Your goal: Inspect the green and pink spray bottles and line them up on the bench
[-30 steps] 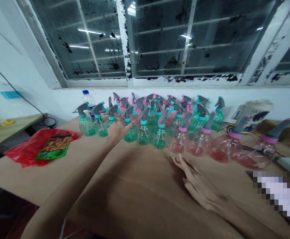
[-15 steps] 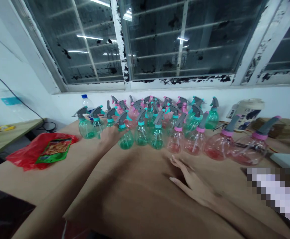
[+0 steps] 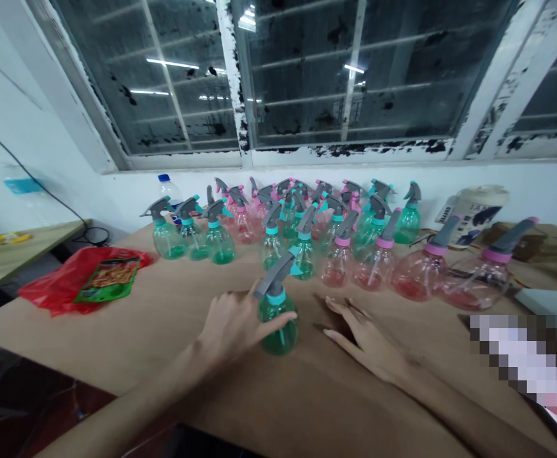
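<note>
Gripped by the left hand (image 3: pixel 233 324), one green spray bottle (image 3: pixel 278 341) is in front of the other spray bottles (image 3: pixel 338 270). Near it, to its right, the right hand (image 3: pixel 378 343) is open, fingers apart, over the table (image 3: pixel 225 401). Farther left lies a red bag (image 3: pixel 53 280).

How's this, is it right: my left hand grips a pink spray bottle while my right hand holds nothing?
Not quite: the head view shows your left hand gripping a green trigger spray bottle, not pink; your right hand holds nothing.
</note>
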Action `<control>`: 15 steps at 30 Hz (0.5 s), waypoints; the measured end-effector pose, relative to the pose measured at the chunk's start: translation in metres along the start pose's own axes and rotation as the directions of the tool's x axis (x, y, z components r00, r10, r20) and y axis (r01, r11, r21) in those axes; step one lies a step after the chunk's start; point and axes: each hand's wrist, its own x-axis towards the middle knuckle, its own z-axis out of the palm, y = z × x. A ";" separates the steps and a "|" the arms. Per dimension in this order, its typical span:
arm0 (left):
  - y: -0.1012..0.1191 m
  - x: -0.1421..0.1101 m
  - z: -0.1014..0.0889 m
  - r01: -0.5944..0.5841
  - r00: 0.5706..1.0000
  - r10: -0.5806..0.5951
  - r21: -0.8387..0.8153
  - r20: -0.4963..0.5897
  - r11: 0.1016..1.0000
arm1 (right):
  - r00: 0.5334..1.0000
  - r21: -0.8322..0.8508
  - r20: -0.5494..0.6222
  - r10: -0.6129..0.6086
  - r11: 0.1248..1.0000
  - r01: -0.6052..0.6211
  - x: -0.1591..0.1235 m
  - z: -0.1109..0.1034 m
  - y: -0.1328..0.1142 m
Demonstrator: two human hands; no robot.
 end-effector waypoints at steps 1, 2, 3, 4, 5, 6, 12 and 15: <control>0.005 -0.002 -0.002 -0.009 1.000 0.009 -0.008 -0.014 1.000 | 1.000 -0.004 0.002 -0.004 1.000 0.004 0.000 0.000 0.000; 0.009 -0.003 -0.004 -0.012 0.999 0.012 -0.013 -0.034 1.000 | 1.000 -0.009 0.007 -0.007 1.000 0.007 0.000 -0.001 0.000; 0.010 -0.004 -0.006 -0.010 0.999 0.009 -0.021 -0.054 1.000 | 1.000 -0.013 0.011 -0.006 1.000 0.006 0.000 -0.001 -0.001; 0.010 -0.005 -0.007 -0.005 0.998 0.002 -0.039 -0.070 0.999 | 1.000 -0.015 0.015 -0.004 1.000 0.005 0.000 -0.001 -0.001; 0.008 -0.005 -0.008 -0.003 0.997 -0.003 -0.070 -0.082 0.998 | 1.000 -0.015 0.017 -0.003 1.000 0.003 0.000 -0.001 0.000; 0.005 -0.005 -0.008 -0.005 0.996 -0.006 -0.119 -0.090 0.993 | 1.000 -0.015 0.015 -0.004 1.000 0.004 0.000 -0.002 0.000; -0.013 0.009 -0.003 -0.142 0.987 0.155 -0.682 -0.043 0.717 | 1.000 -0.007 0.000 -0.030 1.000 0.030 -0.001 -0.001 0.001; -0.009 0.024 0.004 -0.130 0.965 0.261 -0.882 -0.008 0.453 | 0.999 -0.020 -0.014 -0.032 0.999 0.032 0.000 -0.001 0.001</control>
